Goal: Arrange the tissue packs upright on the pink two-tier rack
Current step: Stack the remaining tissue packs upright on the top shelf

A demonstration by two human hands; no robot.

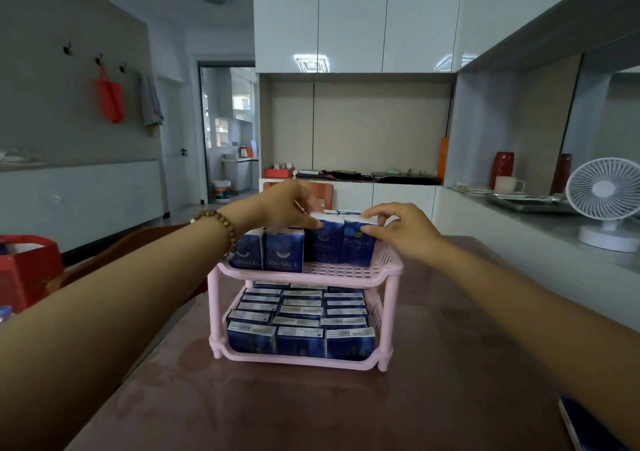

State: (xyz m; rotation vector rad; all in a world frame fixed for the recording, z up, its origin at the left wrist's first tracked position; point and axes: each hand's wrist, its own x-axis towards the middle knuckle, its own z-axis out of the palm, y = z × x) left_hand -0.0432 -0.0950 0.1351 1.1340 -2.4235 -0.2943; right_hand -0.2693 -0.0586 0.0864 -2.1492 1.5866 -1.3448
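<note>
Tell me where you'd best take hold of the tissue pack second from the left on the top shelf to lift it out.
I'd take the tissue pack by its upper end, coming down from above and pinching its front and back faces. It stands upright, the pink rack rim covers its base, and neighbouring packs crowd its sides.

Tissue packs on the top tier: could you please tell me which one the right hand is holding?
The rightmost pack: the right hand pinches its top; the left hand holds its neighbour.

The rack (393,298) stands on the table (311,409), tissue packs (284,254) upright on both its tiers.
</note>
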